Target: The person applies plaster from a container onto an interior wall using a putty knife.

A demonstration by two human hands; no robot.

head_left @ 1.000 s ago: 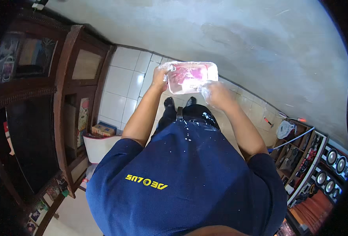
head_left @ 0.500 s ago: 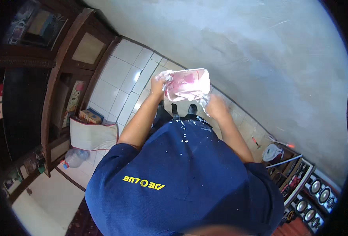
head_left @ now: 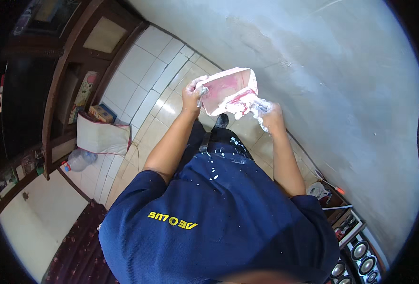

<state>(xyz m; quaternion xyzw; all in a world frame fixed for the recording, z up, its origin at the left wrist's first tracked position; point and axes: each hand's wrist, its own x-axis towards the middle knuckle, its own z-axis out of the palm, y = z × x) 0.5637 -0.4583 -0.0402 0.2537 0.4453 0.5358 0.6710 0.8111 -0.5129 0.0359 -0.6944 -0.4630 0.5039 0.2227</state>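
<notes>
My left hand (head_left: 193, 96) grips the left end of a shallow rectangular tub (head_left: 226, 86), thumb inside the rim and fingers around the outside. The tub is pale with pink smears, tilted so that its inside shows. Thick white paste with pink streaks (head_left: 240, 103) lies at its near right corner. There my right hand (head_left: 269, 116) is closed, its fingers coated in white paste. Whatever it holds is covered by paste and fingers, so its kind is unclear. White specks dot the front of my dark blue shirt (head_left: 209, 203).
A grey, patchily coated wall (head_left: 332, 90) rises ahead and to the right. On the left stand a dark wooden cabinet (head_left: 60, 71), a white padded piece (head_left: 103, 135) and a clear plastic bottle (head_left: 81, 160). Speakers (head_left: 361, 258) and a rack sit at the lower right. Tiles (head_left: 148, 66) cover the floor.
The tub has risen a little in view and tilted, its right end higher. My right hand has shifted right and slightly up, still at the tub's near right corner. The surroundings have shifted with my head.
</notes>
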